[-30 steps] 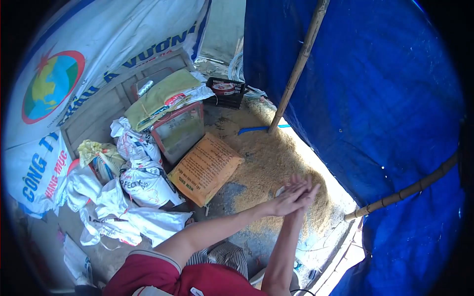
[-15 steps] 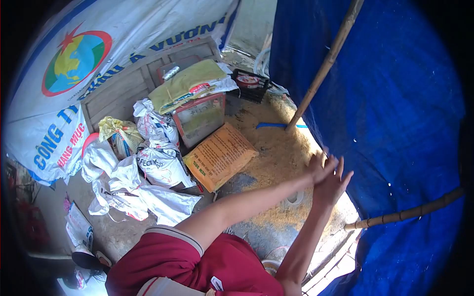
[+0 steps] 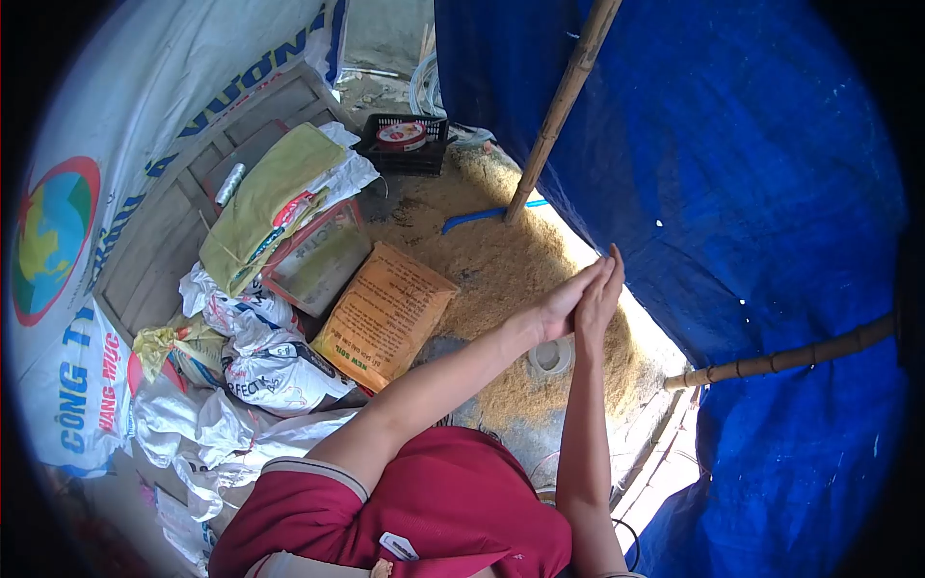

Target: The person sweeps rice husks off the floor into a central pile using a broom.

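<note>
My left hand (image 3: 561,310) and my right hand (image 3: 599,302) are stretched out in front of me, palm against palm. Their fingers lie straight and flat along each other, and I see nothing held; the space between the palms is hidden. Just below the hands, a round white cup-like piece (image 3: 550,357) rests on the ground among scattered yellow-brown grains (image 3: 501,275). To their left lies an orange-yellow bag (image 3: 385,313) printed "NEW SOIL", apart from both hands.
Tied white sacks (image 3: 279,374) lie at left beside a red-framed box (image 3: 323,255) topped with folded green sacks (image 3: 275,197). Behind stands a black crate (image 3: 405,159). A bamboo pole (image 3: 564,106) and a blue tarp (image 3: 752,212) border the right, with another pole (image 3: 790,360) lower down.
My hands were touching with fingers spread and bent; now they are flat together, fingers straight. The view has turned, shifting the sacks and crate leftward.
</note>
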A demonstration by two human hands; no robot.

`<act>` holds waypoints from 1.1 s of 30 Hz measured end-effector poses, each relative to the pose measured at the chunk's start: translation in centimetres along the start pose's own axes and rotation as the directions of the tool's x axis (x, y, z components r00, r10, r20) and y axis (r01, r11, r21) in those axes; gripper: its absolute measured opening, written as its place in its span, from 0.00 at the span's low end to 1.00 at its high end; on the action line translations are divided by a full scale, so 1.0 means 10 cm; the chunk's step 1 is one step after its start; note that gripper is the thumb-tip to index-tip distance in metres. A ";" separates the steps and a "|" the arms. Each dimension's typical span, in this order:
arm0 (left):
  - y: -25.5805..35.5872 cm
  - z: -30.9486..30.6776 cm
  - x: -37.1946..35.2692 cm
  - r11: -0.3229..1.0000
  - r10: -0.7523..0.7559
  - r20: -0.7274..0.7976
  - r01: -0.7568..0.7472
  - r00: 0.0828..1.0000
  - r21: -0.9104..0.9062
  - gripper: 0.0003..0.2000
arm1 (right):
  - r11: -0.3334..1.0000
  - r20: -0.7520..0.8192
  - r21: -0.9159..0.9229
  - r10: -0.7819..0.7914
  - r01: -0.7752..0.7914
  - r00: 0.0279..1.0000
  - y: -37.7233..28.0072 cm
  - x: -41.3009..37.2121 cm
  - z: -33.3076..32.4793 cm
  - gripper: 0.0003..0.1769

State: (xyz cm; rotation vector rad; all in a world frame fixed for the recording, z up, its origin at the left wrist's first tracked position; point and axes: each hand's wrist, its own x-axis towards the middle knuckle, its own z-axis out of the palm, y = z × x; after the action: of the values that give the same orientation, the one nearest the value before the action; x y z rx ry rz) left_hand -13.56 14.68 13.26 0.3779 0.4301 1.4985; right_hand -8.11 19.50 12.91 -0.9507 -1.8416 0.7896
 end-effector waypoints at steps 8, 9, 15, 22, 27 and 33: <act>0.34 -0.62 0.55 0.967 -0.188 -0.296 0.229 0.937 0.109 0.17 | 0.936 0.175 0.059 0.332 -0.347 0.927 0.42 0.54 0.32 0.15; 0.40 -0.65 0.61 0.960 -0.125 -0.357 0.203 0.926 0.191 0.15 | 0.910 0.249 0.054 0.386 -0.411 0.888 0.46 0.61 0.38 0.15; 0.62 -1.10 1.26 0.941 0.148 -0.525 0.045 0.838 0.336 0.12 | 0.944 0.458 -0.017 0.301 -0.330 0.837 0.83 1.14 0.76 0.13; 0.91 -1.61 2.30 0.926 0.161 -0.553 0.068 0.818 0.370 0.11 | 0.981 0.501 -0.109 0.194 -0.161 0.843 1.39 2.21 1.16 0.14; 1.16 -1.70 2.95 0.931 0.207 -0.601 0.033 0.772 0.364 0.10 | 0.993 0.575 -0.113 0.103 -0.046 0.811 1.74 2.92 1.32 0.14; 1.50 -2.05 3.31 0.908 0.241 -0.655 0.072 0.716 0.412 0.09 | 0.998 0.594 -0.060 0.021 0.017 0.805 1.93 3.33 1.71 0.13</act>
State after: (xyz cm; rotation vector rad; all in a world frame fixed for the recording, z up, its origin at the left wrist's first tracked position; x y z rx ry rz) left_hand -35.99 47.88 1.51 0.1365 1.3765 1.6075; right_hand -28.31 55.39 4.20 -0.7899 -2.4167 1.1312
